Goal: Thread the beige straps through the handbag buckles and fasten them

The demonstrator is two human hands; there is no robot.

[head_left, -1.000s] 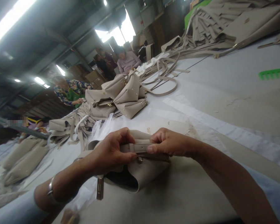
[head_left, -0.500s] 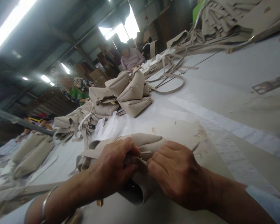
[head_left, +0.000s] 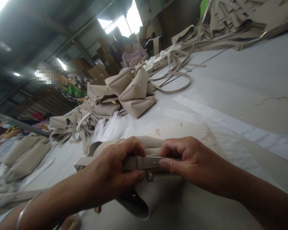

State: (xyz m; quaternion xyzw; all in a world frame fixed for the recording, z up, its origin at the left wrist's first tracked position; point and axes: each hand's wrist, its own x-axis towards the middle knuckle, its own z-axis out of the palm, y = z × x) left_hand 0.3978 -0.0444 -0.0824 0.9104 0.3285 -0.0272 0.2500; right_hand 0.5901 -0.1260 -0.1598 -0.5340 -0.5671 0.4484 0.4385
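Observation:
A beige strap (head_left: 150, 163) with a keeper loop and a small hole runs level between my two hands. My left hand (head_left: 121, 166) pinches its left part between thumb and fingers, beside the loop. At its right part, my right hand (head_left: 182, 156) grips it with the thumb on the front face and the fingers curled behind. Underneath lies a beige handbag (head_left: 158, 191), its curled edge opening toward me with a dark inside. A small metal fitting (head_left: 150, 175) shows just below the strap. Much of the bag is hidden behind my hands.
Several finished-looking beige bags (head_left: 134, 92) are heaped on the white table (head_left: 230, 86) ahead. Loose straps (head_left: 177, 83) trail to their right, and a strap pile (head_left: 225, 22) lies at the far right. More bags (head_left: 26, 153) lie left. Co-workers (head_left: 73, 84) sit or stand beyond the table.
My right hand has turned from a closed fist into a thumb-and-finger pinch, slightly farther right. The strap between my hands now shows straight and flat. The view has shifted slightly.

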